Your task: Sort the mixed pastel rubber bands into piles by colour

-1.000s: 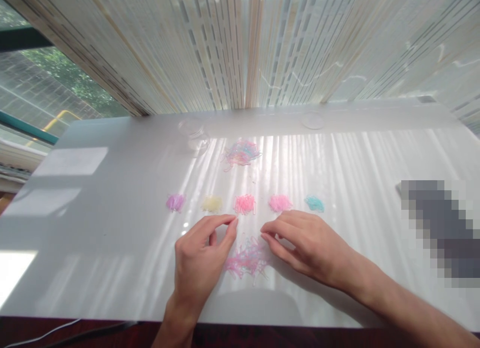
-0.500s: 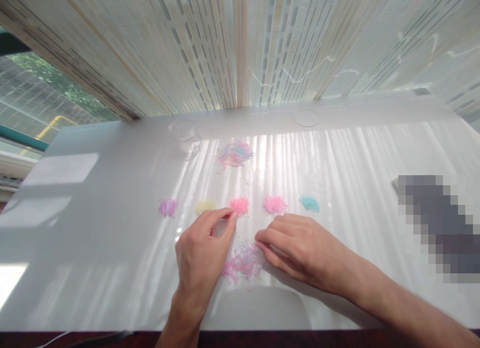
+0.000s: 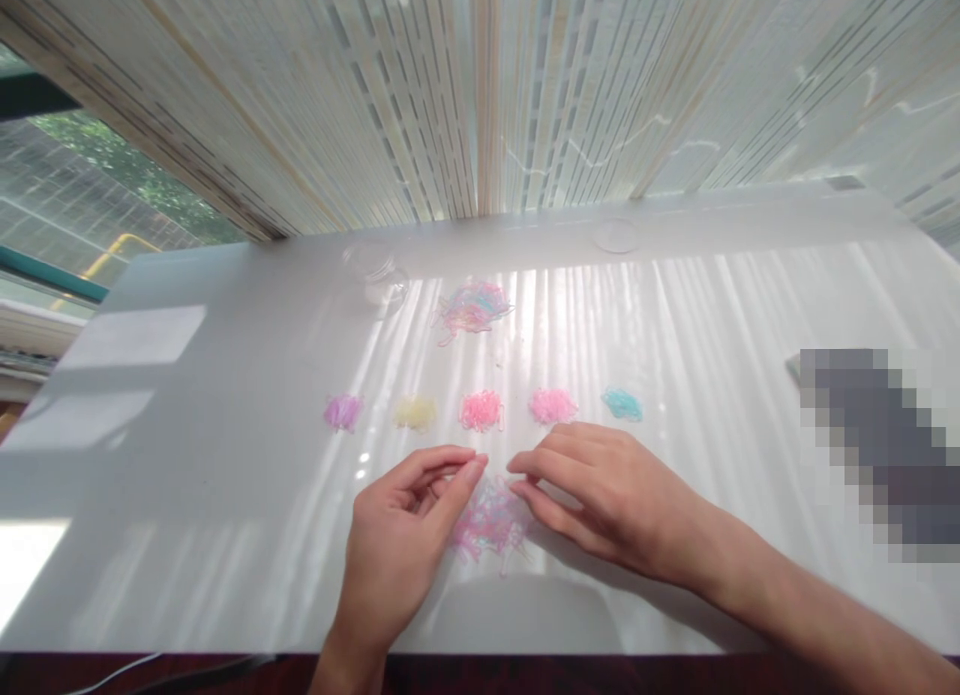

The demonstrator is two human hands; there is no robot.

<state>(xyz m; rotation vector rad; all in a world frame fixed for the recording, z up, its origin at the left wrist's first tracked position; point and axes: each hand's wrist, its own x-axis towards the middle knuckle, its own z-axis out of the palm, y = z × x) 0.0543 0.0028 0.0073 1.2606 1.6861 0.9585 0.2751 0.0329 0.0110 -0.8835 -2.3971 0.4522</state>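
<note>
A loose pile of mixed-colour small elastic bands (image 3: 491, 530) lies on the white table, partly hidden by my hands. My left hand (image 3: 420, 520) is over its left side, thumb and forefinger pinched together; anything between them is too small to make out. On the pile's right, my right hand (image 3: 600, 500) hovers with a narrow gap between thumb and forefinger and nothing visible in it. Beyond my fingers runs a row of single-colour band heaps: purple (image 3: 343, 412), yellow (image 3: 415, 412), coral pink (image 3: 481, 411), light pink (image 3: 553, 405) and teal (image 3: 622, 404).
Another mixed heap of bands (image 3: 474, 307) lies farther back. A clear jar (image 3: 375, 275) is left of it, and a clear round lid (image 3: 615, 237) sits near the curtain (image 3: 420, 95). At right is a blurred-out object (image 3: 885, 445). Sun stripes cross the table (image 3: 247, 495).
My left hand has drawn back from the coral pink heap towards the near mixed pile, its fingertips still together. My right thumb and forefinger have parted slightly.
</note>
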